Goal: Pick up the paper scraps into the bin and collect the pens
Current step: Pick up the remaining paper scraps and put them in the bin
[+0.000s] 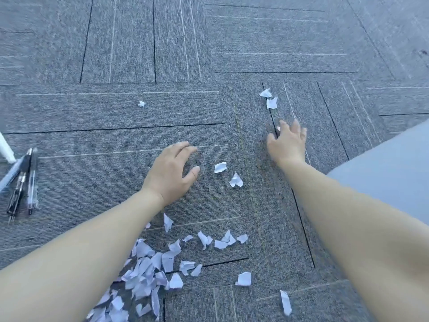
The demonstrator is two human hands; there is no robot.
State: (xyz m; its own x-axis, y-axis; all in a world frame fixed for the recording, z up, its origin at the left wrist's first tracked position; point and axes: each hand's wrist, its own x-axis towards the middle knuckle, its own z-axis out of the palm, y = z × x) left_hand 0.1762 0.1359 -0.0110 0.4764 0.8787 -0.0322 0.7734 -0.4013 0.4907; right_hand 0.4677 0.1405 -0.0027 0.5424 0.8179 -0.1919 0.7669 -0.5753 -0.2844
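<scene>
White paper scraps lie scattered on grey carpet. A dense heap of scraps [144, 275] sits near the bottom centre, beneath my left forearm. Two loose scraps [228, 174] lie between my hands, and two more scraps [269, 98] lie further away, beyond my right hand. One tiny scrap [141, 103] lies alone at the far centre. Several pens [22, 180] lie bunched at the left edge. My left hand [171, 170] hovers palm down, fingers curled and apart, holding nothing. My right hand [287, 142] is blurred, fingers spread over the carpet, with a small white bit showing at its fingertips.
A white leg or pole [5, 148] stands at the far left beside the pens. A light grey surface [385, 168], perhaps my clothed knee, fills the right edge. No bin is in view. Carpet tiles extend on all sides.
</scene>
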